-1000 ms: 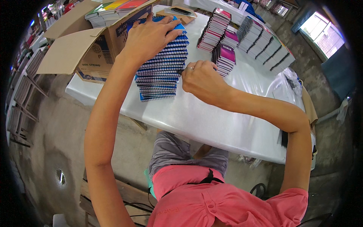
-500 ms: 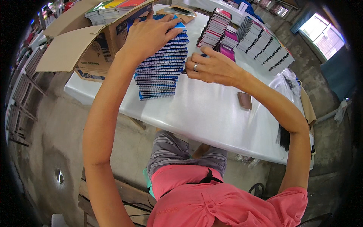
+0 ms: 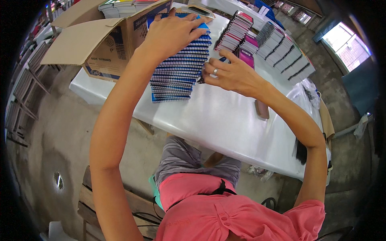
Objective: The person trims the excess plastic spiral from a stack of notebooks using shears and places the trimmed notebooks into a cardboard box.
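Note:
A tall stack of blue spiral-bound notebooks [image 3: 177, 72] stands on the white-covered table [image 3: 193, 114], its wire bindings toward me. My left hand [image 3: 171, 34] lies over the top of the stack, fingers spread on the uppermost blue cover. Beside the stack's right side is my right hand [image 3: 231, 75], a ring on one finger, its fingers curled. A bit of blue shows by its thumb and a small dark piece by its lower fingertips. What this hand holds is mostly hidden.
An open cardboard box [image 3: 108, 50] stands at the left, more books [image 3: 128, 9] behind its flap. Stacked red and purple notebooks [image 3: 235, 32] and white black-bound ones [image 3: 283, 52] stand farther right. A brown block [image 3: 262, 109] lies near my right forearm; a phone [image 3: 199, 10] lies at the back.
The view has shifted slightly, so the stack and box appear farther right. My left hand stays on the stack. The right hand remains beside it, its fingers turned a little.

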`<action>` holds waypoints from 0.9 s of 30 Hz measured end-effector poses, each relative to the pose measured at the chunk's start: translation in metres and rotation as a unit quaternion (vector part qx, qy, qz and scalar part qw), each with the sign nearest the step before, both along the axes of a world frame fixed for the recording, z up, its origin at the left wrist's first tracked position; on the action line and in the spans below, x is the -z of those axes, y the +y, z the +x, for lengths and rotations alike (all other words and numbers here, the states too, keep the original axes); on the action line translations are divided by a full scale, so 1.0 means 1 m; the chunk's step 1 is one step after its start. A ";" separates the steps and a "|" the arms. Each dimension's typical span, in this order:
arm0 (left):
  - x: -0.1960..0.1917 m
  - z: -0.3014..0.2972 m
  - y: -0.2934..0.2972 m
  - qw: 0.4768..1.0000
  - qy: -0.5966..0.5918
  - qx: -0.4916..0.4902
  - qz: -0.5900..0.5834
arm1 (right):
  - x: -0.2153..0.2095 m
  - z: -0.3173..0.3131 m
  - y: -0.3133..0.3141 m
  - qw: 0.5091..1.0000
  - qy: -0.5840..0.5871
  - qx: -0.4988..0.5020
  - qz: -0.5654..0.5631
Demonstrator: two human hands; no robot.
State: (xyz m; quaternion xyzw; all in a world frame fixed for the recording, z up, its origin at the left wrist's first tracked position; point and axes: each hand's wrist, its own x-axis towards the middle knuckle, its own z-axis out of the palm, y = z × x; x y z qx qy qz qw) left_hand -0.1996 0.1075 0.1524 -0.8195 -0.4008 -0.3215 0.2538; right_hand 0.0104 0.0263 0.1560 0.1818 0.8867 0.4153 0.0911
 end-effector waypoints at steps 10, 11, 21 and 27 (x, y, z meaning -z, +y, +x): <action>0.004 0.000 0.003 1.000 -0.006 0.016 0.021 | 0.008 0.002 0.006 0.998 -0.023 -0.053 0.024; 0.003 0.001 0.001 1.000 -0.007 0.008 0.002 | 0.011 -0.002 0.002 0.999 -0.007 -0.031 -0.007; 0.009 -0.001 0.008 0.999 -0.008 0.019 0.034 | 0.005 -0.026 -0.008 0.998 0.043 0.043 0.005; 0.003 0.000 0.003 1.000 -0.014 -0.006 -0.023 | 0.005 -0.010 0.009 0.994 -0.087 -0.064 0.023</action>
